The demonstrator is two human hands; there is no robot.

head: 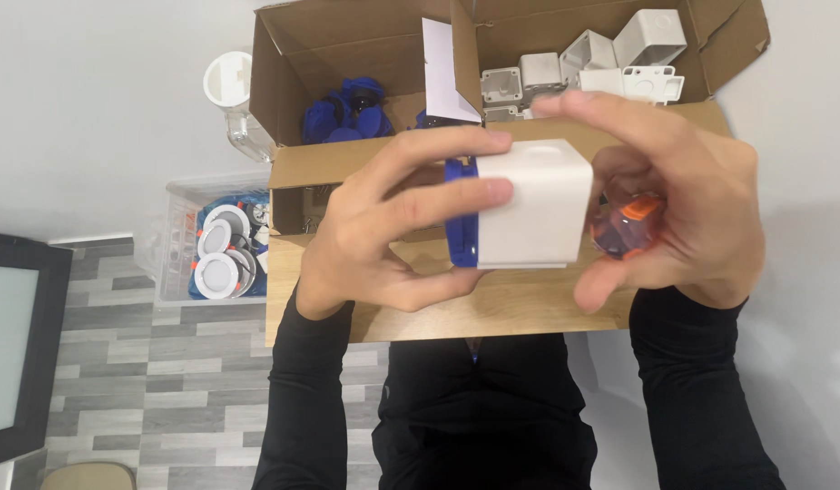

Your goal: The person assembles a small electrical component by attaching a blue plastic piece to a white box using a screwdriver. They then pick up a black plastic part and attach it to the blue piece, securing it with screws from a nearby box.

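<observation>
The white rounded-cube plastic housing (534, 210) with its blue plastic back ring (461, 213) is held above the open cardboard box (492, 308). The left hand (383, 227) pinches the ring edge; the right hand (674, 200) cups the far side, also holding a small orange-and-clear part (628, 225). Likely light, rigid, smooth — best gripped on its flat faces.

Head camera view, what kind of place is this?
Probably a small assembly or packing workstation: a cardboard box of blue parts and white housings, plus a clear bin of round white fittings.
</observation>
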